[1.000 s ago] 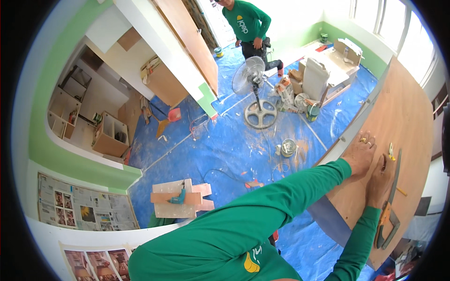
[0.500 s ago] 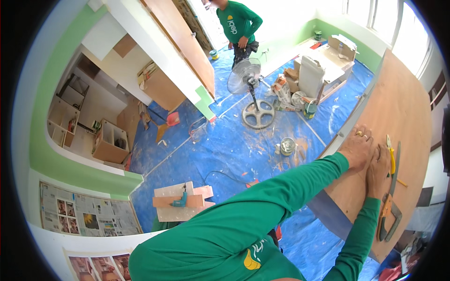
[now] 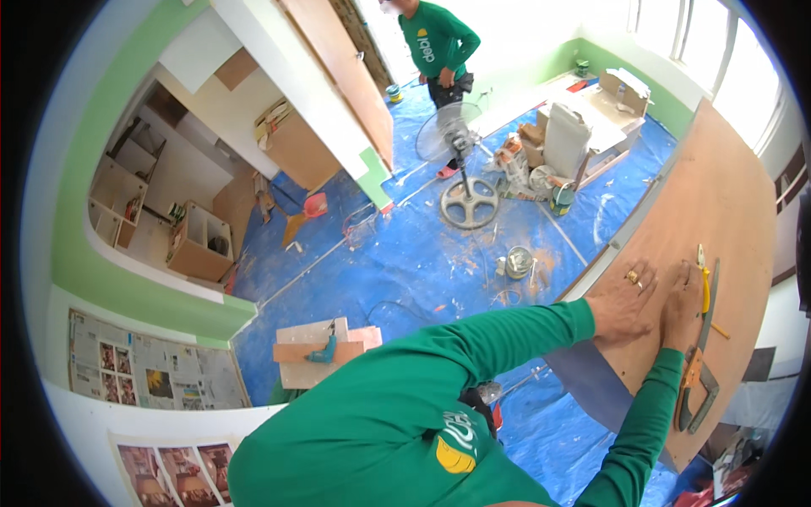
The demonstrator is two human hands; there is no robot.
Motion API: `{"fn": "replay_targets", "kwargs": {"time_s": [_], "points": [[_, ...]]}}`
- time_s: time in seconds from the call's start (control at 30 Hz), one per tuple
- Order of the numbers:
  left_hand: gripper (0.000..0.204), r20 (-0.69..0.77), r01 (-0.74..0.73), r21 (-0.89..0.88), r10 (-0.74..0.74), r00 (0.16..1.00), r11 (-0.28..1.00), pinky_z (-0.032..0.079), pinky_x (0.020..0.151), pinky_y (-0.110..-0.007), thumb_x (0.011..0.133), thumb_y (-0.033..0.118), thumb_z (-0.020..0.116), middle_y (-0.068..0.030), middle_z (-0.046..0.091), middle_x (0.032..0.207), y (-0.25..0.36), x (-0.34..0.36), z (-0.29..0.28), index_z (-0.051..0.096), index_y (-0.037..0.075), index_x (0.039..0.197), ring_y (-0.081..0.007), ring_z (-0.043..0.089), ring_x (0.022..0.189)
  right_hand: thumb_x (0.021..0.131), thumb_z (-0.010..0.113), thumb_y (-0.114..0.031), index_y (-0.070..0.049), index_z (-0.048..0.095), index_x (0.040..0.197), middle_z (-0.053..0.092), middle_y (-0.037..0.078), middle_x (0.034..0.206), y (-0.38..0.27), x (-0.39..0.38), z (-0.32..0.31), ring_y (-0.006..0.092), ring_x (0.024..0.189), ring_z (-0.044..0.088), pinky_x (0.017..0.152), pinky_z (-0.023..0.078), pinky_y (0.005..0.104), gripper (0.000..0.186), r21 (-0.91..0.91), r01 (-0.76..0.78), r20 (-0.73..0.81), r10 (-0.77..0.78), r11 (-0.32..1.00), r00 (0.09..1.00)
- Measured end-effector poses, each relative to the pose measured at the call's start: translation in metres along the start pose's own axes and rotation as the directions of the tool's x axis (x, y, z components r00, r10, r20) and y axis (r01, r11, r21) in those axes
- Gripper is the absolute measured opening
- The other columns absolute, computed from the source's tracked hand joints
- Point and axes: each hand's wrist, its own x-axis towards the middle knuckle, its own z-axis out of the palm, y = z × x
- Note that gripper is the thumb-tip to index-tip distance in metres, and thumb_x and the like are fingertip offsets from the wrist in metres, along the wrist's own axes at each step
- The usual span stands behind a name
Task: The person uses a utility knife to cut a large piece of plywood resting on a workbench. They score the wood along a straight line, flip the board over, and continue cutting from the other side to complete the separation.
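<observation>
On a large curved plywood panel (image 3: 642, 211), my left hand (image 3: 625, 304) lies with a gold ring showing and fingers spread. My right hand (image 3: 680, 308) rests flat just to its right, fingers stretched along the wood. Beside those right fingertips are yellow-handled pliers (image 3: 704, 287), partly hidden by a long dark metal tool. An orange-handled saw (image 3: 693, 376) lies below, near my right wrist, with a yellow pencil (image 3: 721, 330) next to it. Both forearms are in green sleeves.
A co-worker (image 3: 435, 46) stands behind a pedestal fan (image 3: 456, 135). Elsewhere are a cluttered white cabinet (image 3: 612, 122), a paint can (image 3: 519, 262) on the blue sheeting (image 3: 389, 262), a teal drill (image 3: 323, 353) on stacked boards and an open wooden door (image 3: 359, 93).
My left hand has slid back toward me and left along the panel. The pliers show more beside my right fingers than a second ago. The co-worker has shifted slightly.
</observation>
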Motion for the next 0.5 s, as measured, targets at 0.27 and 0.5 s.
{"fn": "replay_targets", "kwargs": {"time_s": [0.27, 0.5], "points": [[0.104, -0.040, -0.063, -0.027, 0.062, 0.997, 0.998, 0.012, 0.136, -0.054, 0.101, 0.062, 0.060, -0.0346, 0.022, 0.174, 0.032, -0.086, 0.014, 0.029, -0.016, 0.163, -0.0473, 0.012, 0.166, 0.117, 0.045, -0.029, 0.007, 0.064, 0.129, 0.068, 0.030, 0.130, 0.003, -0.003, -0.004, 0.0468, 0.122, 0.063, 0.106, 0.049, 0.0481, 0.042, -0.035, 0.033, -0.015, -0.034, 0.999, 0.999], [0.101, 0.022, -0.099, 0.028, 0.098, 0.995, 0.995, 0.017, 0.135, -0.056, 0.096, 0.049, 0.074, -0.0321, 0.028, 0.172, 0.059, -0.133, 0.006, 0.033, -0.015, 0.162, -0.0460, 0.019, 0.164, 0.116, 0.047, -0.026, 0.007, 0.065, 0.125, 0.068, 0.024, 0.130, -0.005, -0.003, -0.005, 0.0419, 0.123, 0.062, 0.109, 0.047, 0.0468, 0.039, -0.024, 0.014, -0.004, -0.014, 1.000, 1.000]]}}
